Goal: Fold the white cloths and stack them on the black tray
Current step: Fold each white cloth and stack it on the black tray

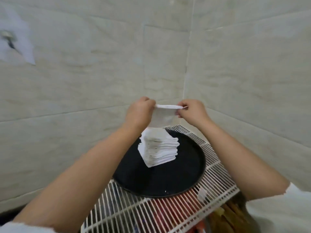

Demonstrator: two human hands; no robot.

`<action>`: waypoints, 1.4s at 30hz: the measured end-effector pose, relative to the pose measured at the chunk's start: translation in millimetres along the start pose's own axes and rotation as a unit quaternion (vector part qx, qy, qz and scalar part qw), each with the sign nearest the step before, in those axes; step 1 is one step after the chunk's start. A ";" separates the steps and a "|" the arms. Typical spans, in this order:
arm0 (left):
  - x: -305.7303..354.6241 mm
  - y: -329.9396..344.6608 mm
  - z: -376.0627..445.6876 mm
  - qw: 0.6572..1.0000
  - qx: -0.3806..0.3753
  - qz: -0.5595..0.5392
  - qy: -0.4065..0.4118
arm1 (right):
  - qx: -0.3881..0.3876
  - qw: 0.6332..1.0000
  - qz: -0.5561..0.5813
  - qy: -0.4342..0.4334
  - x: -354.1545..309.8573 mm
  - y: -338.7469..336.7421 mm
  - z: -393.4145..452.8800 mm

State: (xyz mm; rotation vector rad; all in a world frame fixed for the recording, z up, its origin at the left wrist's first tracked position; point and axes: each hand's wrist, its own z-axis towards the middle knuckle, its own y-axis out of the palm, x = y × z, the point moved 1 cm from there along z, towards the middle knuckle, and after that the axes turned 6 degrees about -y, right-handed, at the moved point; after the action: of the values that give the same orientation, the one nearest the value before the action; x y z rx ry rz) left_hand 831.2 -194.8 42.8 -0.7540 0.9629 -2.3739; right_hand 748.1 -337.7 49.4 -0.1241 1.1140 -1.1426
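Two hands, left hand (pixel 138 111) and right hand (pixel 191 111), each pinch one top corner of one small white cloth (pixel 164 117) (held up in the air). Below it, one tall stack of folded white cloths (pixel 159 148) sits on one round black tray (pixel 168 179), on a white wire shelf (pixel 217 179).

We see white wire rack (pixel 217 175) against tiled wall (pixel 84 81); paper sheet (pixel 18 42) stuck upper left.
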 end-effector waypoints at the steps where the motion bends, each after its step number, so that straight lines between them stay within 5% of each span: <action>1: -3.0 10.6 7.7 1.000 0.014 -0.007 -0.005 | 0.000 1.000 -0.015 -0.027 9.6 4.8 12.5; 6: -17.3 70.1 -8.4 0.987 -0.121 0.075 -0.070 | -0.158 0.980 -0.076 -0.095 76.9 44.4 18.4; 9: -14.0 79.9 -30.4 0.985 -0.110 0.133 0.002 | -0.221 0.964 -0.077 -0.123 101.1 51.8 7.4; 13: -13.0 78.7 -40.6 0.974 -0.025 0.212 0.074 | -0.205 0.965 -0.058 -0.150 100.6 39.2 9.2; 17: -3.2 71.1 -42.8 0.974 -0.068 0.211 0.039 | -0.262 0.947 -0.075 -0.169 97.9 35.2 7.0; 22: 2.4 69.0 -55.3 0.933 -0.242 0.254 -0.082 | -0.325 0.932 -0.094 -0.128 95.5 36.3 -8.7; 24: 6.6 58.7 -62.1 0.937 -0.226 0.248 -0.097 | -0.320 0.932 -0.113 -0.124 84.7 31.8 -13.5; 28: 6.1 15.2 -87.3 0.952 -0.139 0.217 -0.164 | -0.254 0.953 -0.108 -0.127 29.2 29.1 -33.3; 32: -25.4 -61.8 -159.3 0.924 -0.110 0.258 -0.260 | -0.245 0.943 -0.074 -0.214 -66.4 62.2 -84.2; 37: -81.5 -206.0 -323.6 0.839 -0.099 0.359 -0.398 | -0.277 0.894 -0.054 -0.347 -199.5 132.2 -197.1; 42: -103.1 -362.3 -519.3 0.721 -0.060 0.417 -0.550 | -0.362 0.795 -0.010 -0.487 -360.3 191.4 -357.1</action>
State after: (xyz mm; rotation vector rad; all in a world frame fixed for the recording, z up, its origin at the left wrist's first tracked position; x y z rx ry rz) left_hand 499.6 348.7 -36.6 -1.2033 0.6460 -0.7866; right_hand 613.8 184.2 -10.0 -1.1940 0.5248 -0.4478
